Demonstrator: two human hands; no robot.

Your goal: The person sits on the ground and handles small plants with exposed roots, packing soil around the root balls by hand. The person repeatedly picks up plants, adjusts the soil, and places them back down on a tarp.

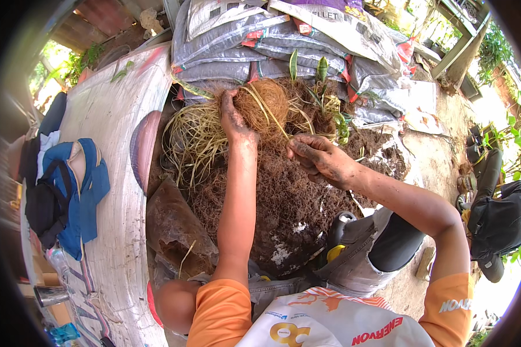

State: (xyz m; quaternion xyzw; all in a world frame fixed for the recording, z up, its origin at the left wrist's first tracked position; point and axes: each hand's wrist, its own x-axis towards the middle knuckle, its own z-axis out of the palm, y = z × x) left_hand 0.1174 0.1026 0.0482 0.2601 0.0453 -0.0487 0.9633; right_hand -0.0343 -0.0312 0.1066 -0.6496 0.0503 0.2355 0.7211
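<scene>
My left hand (235, 118) cups the left side of a round ball of brown coconut coir (271, 102). A pale, dry plant-fibre strip (270, 116) runs across the ball's front. Its lower end is pinched between the thumb and fingers of my right hand (321, 158), just below and right of the ball. A variegated snake plant leaf (193, 90) sticks out on the ball's left; where it joins is hidden. Beside my left wrist lies a loose bundle of the same strips (191, 145). Upright snake plants (322, 69) with coir about their bases stand behind my right hand.
A heap of loose coir (269, 208) lies below my forearms. Stacked filled sacks (295, 43) rise behind. At left are a printed tarpaulin-covered surface (113, 173) with a blue bag (84, 186), and a clear plastic bag (176, 217). Someone in dark clothing (499, 212) seems to be at far right.
</scene>
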